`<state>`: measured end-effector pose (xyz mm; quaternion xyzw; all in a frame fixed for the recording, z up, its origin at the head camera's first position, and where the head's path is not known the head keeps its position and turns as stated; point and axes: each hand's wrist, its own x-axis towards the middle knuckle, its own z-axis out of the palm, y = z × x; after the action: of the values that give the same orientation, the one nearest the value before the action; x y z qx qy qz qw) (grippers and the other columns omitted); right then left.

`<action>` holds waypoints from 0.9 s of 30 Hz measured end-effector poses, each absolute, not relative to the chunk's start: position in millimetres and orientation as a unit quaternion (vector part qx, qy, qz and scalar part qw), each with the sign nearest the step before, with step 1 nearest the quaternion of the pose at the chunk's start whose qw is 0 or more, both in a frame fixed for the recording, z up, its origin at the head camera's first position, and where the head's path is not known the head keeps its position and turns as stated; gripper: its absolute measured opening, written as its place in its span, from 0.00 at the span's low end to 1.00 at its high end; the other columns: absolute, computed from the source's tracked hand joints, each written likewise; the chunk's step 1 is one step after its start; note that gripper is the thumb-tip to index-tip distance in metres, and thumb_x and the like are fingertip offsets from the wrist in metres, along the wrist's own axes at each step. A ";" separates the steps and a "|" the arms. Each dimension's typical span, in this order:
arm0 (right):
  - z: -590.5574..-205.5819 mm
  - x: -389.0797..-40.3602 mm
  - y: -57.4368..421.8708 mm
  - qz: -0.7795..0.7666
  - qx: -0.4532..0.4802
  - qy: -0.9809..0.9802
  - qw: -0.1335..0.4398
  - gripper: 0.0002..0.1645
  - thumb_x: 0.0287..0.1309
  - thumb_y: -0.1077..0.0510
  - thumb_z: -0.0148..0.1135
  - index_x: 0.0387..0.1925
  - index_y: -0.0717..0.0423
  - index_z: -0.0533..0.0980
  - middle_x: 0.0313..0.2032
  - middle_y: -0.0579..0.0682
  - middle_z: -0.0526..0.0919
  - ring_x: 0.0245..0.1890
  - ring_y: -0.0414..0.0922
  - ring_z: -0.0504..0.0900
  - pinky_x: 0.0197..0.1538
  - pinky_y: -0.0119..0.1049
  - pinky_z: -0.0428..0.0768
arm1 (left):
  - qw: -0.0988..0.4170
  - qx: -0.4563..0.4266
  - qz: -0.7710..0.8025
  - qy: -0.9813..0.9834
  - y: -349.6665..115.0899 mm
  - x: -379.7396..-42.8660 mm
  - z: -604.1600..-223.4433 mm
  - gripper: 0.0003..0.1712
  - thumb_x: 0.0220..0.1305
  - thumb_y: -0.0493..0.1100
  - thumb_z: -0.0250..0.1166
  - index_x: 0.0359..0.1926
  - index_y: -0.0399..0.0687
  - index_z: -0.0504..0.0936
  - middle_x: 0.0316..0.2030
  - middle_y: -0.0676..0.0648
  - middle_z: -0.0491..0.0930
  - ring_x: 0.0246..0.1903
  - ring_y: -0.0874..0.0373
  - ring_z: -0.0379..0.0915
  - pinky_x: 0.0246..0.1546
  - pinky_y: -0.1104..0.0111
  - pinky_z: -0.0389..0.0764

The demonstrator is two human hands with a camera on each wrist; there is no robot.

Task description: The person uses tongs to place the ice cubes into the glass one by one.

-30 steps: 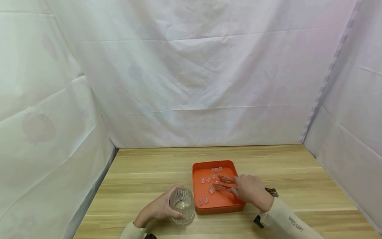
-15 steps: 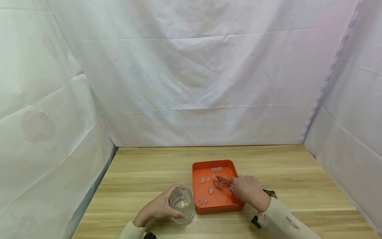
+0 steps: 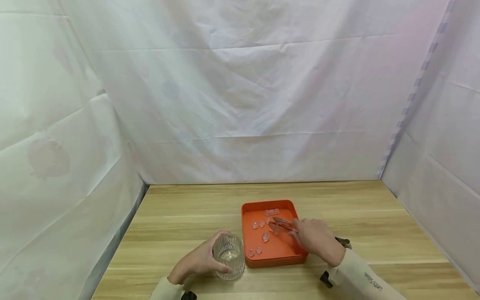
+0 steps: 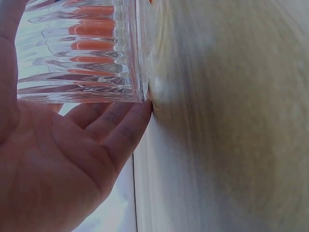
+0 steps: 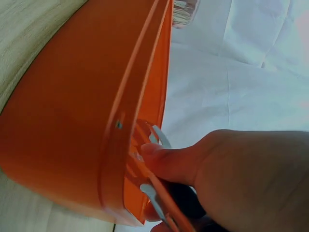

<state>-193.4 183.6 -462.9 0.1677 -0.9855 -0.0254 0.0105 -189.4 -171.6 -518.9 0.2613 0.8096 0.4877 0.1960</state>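
Observation:
My left hand (image 3: 202, 258) holds a clear ribbed glass (image 3: 234, 266) upright on the table, thumb and fingers curled round its side. In the left wrist view, the fingers lie along the glass (image 4: 82, 53) close to its base. Reaching over the right wall of an orange tray (image 3: 275, 262), my right hand (image 3: 316, 239) grips a pair of shiny tongs (image 3: 286, 225). Their tips are low inside the tray, right by a small clear cube (image 3: 271, 229). Several more clear cubes (image 3: 266, 237) lie scattered on the tray floor. In the right wrist view, the tray wall (image 5: 72, 116) hides the tong tips.
The tray stands just right of the glass on a wood-grain table (image 3: 187, 208). White cloth (image 3: 240, 104) hangs behind the table and along both sides.
The tongs' arms have come closer together than a second ago, and the right hand has shifted slightly left, then back right. The left hand and glass stay in place.

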 end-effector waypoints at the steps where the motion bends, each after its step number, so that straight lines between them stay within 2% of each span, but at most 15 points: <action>1: -462.6 -193.6 184.6 -0.022 0.168 -0.985 0.014 0.17 0.63 0.43 0.63 0.32 0.52 0.74 0.18 0.46 0.70 0.16 0.43 0.68 0.18 0.40 0.71 | 0.195 0.261 0.486 0.811 -171.6 -189.4 -518.8 0.53 0.45 0.49 0.81 0.69 0.55 0.60 0.56 0.43 0.73 0.54 0.47 0.73 0.48 0.59 0.78; 8: -458.2 -192.8 188.9 0.011 0.178 -0.982 0.057 0.16 0.63 0.43 0.64 0.31 0.49 0.73 0.16 0.43 0.69 0.14 0.41 0.64 0.16 0.36 0.65 | 0.193 0.263 0.484 0.812 -172.0 -189.5 -519.1 0.55 0.44 0.49 0.81 0.70 0.51 0.59 0.56 0.41 0.73 0.53 0.48 0.73 0.47 0.60 0.79; 17: -454.4 -193.2 190.9 0.035 0.202 -0.972 0.112 0.15 0.63 0.44 0.64 0.29 0.47 0.71 0.15 0.40 0.66 0.13 0.38 0.62 0.17 0.33 0.62 | 0.194 0.257 0.481 0.815 -171.9 -189.6 -518.7 0.54 0.45 0.50 0.81 0.70 0.53 0.59 0.55 0.42 0.73 0.53 0.47 0.73 0.47 0.60 0.78; 27: -447.7 -195.8 189.6 0.041 0.213 -0.966 0.139 0.14 0.62 0.45 0.65 0.31 0.48 0.75 0.16 0.40 0.69 0.13 0.36 0.61 0.17 0.30 0.61 | 0.196 0.253 0.484 0.815 -172.0 -189.5 -518.7 0.54 0.45 0.50 0.81 0.70 0.54 0.60 0.56 0.42 0.74 0.53 0.48 0.73 0.49 0.58 0.79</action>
<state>-195.8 189.6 -447.7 0.2126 -0.9664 0.0406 0.1389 -189.5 -172.0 -518.7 0.2529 0.8148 0.4835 0.1956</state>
